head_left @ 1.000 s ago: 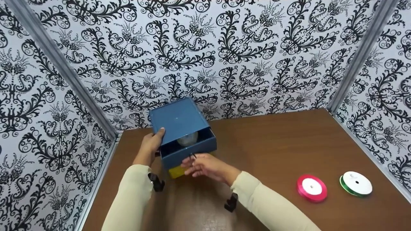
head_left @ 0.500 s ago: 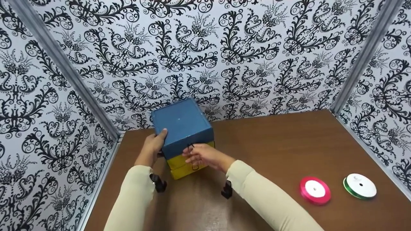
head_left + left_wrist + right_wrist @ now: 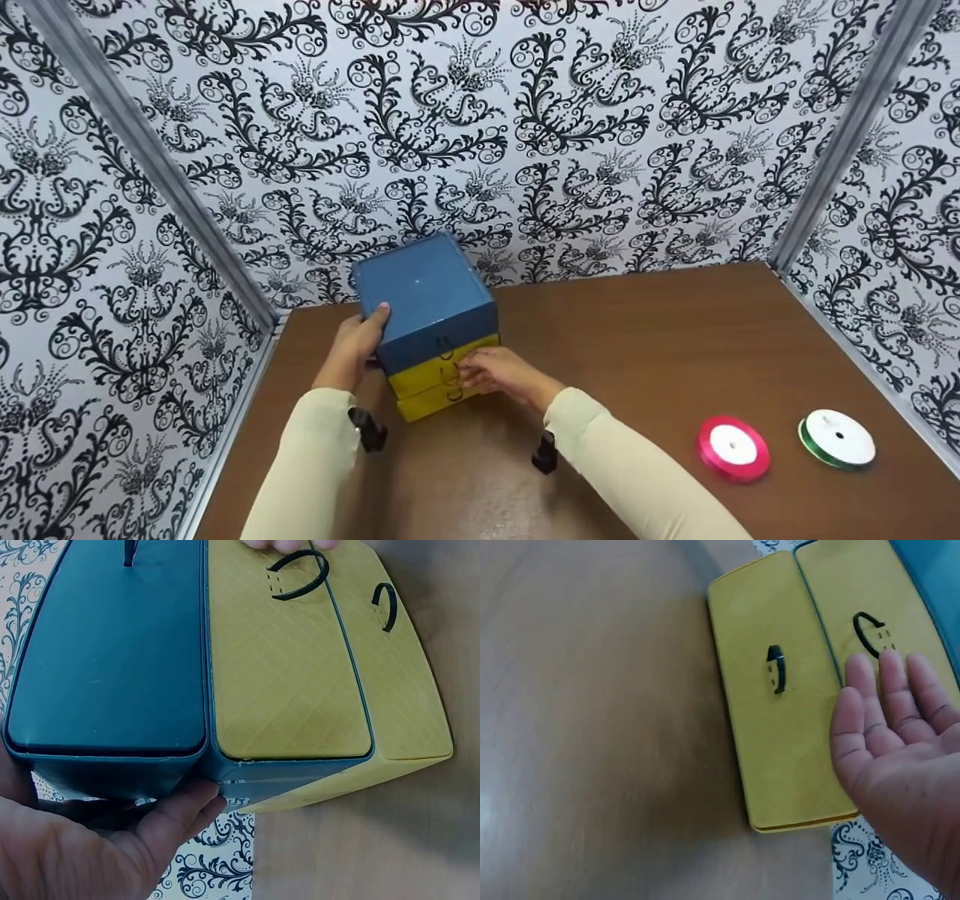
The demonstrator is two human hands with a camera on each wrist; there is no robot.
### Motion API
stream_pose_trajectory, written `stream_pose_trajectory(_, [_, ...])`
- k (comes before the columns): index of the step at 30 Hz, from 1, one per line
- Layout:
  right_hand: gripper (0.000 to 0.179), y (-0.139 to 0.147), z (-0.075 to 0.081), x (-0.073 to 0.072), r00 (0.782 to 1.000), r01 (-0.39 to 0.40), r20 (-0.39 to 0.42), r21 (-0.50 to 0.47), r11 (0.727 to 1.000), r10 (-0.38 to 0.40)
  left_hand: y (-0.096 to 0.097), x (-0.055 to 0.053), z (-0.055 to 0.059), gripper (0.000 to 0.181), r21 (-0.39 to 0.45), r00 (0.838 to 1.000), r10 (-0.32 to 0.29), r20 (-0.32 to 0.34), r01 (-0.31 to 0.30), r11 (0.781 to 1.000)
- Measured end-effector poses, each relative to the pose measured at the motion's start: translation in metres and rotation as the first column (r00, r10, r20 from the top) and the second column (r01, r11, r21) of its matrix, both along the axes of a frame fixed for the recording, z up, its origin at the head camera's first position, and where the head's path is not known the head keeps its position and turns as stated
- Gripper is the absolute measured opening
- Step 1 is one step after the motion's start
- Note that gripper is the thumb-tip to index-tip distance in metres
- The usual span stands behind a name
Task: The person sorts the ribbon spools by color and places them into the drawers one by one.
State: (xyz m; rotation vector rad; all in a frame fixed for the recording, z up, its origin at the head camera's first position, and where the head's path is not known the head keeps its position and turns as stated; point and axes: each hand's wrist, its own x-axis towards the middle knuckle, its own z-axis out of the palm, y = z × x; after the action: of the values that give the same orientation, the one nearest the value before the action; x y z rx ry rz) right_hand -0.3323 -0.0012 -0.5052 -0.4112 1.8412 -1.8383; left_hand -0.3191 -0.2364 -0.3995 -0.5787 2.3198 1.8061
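Observation:
A drawer box (image 3: 424, 281) with a blue top stands at the back left, turned slightly. Its blue top drawer (image 3: 105, 652) and two yellow drawers, the middle one (image 3: 285, 682) and the bottom one (image 3: 409, 697), are closed, each with a black loop handle. My left hand (image 3: 354, 341) grips the box's left side, thumb on the top edge and fingers along the side. Right at the middle drawer's loop handle (image 3: 864, 634), my right hand (image 3: 506, 371) has its fingers relaxed and slightly bent, palm showing in the right wrist view.
On the brown table (image 3: 637, 337) at the right lie a pink ribbon spool (image 3: 733, 448) and a green ribbon spool (image 3: 838, 439). A patterned wall (image 3: 562, 150) rises close behind the box, with another wall (image 3: 112, 300) on the left.
The blue top drawer, open with a pale round thing inside, has been pushed in. My right hand has left its handle and moved down to the middle yellow drawer. The left hand stays on the box.

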Motion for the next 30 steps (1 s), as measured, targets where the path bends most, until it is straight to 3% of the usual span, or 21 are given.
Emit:
stream_pose_trajectory(6, [0.032,-0.005,-0.008,0.002,0.997,0.070,0.020,0.063,0.996,-0.072,0.000,0.000,0.001,0.063,-0.005,1.000,0.001,-0.004,-0.001,1.000])
stream_pose_trajectory(10, [0.033,-0.009,-0.012,0.007,0.996,0.037,0.079,0.076,0.996,-0.043,0.001,0.000,0.001,0.064,-0.010,1.000,0.000,-0.010,0.000,1.000])
stream_pose_trajectory(17, [0.042,-0.020,-0.022,0.012,0.989,-0.055,0.140,0.012,0.998,0.053,0.002,0.000,-0.002,0.068,0.011,1.000,-0.011,-0.003,0.011,1.000])
stream_pose_trajectory(24, [0.031,-0.029,-0.026,0.013,0.981,-0.020,0.193,-0.053,0.998,0.030,0.002,0.001,-0.002,0.069,0.009,1.000,-0.009,-0.006,0.009,1.000])
stream_pose_trajectory(30, [0.026,-0.028,-0.030,0.021,0.980,-0.003,0.197,-0.087,0.996,0.020,-0.001,0.001,-0.001,0.070,-0.009,1.000,-0.013,-0.006,0.013,1.000])
